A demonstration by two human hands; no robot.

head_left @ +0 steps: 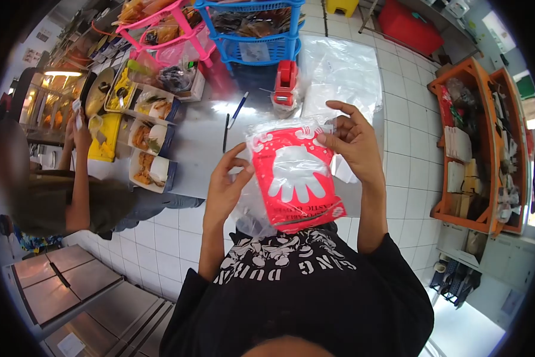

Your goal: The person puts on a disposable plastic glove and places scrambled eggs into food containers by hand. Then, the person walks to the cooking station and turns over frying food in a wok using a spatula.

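Black shirt (297,303) nearest, red glove packet (295,178) between two hands

The shirt fills the foreground, its white print just beyond the wearer's chin. Past it, the packet is held up over the near edge of the metal surface (203,128), lettering upside down to the wearer. The right hand (356,143) appears to pinch its upper right corner, thumb on the front, forefinger raised. The left hand (227,184) is curled beside the left edge, near loose clear plastic (252,208); whether its fingers grip that, I cannot tell.

As for progress, the packet is off the surface and in hand. No glove shows outside it, and neither hand wears one; whether the packet has been opened is unclear. To the left, three food boxes (141,138) are filled and stand open, so closing them seems undone.
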